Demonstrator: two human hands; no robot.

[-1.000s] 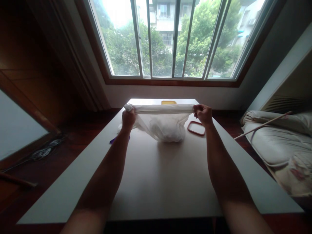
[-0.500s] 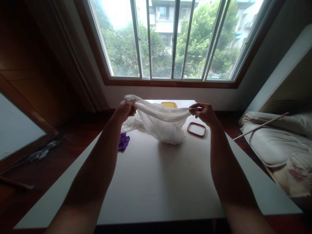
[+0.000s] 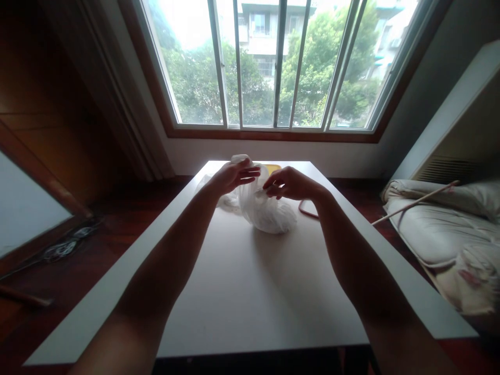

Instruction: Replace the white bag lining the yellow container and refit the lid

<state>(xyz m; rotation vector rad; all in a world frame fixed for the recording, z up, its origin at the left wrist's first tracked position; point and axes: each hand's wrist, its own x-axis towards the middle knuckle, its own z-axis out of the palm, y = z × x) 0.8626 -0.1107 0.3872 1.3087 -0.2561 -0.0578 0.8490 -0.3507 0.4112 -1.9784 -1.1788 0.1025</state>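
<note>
A white, translucent plastic bag [image 3: 269,216] rests on the white table [image 3: 250,291], its lower part bulging with contents I cannot make out. My left hand [image 3: 236,176] is at the bag's upper left, fingers stretched to the right, with bunched film caught at the thumb. At the upper right, my right hand [image 3: 287,183] pinches the bag's gathered edge with bent fingers. The hands are close together above the bag. Behind them shows part of a yellow container [image 3: 273,167]. A red-rimmed, rectangular lid-like piece [image 3: 308,208] is partly covered by my right forearm.
More crumpled white plastic [image 3: 229,202] lies left of the bag. A window [image 3: 258,94] is beyond the table's far edge. To the right are a pale folded mattress [image 3: 429,229] and a thin stick [image 3: 417,202]. Cables [image 3: 64,247] lie on the floor at left.
Both hands have moved inward, bringing the stretched bag mouth together into a bunch. My left fingers have straightened from a fist. My left arm now hides the purple cloth.
</note>
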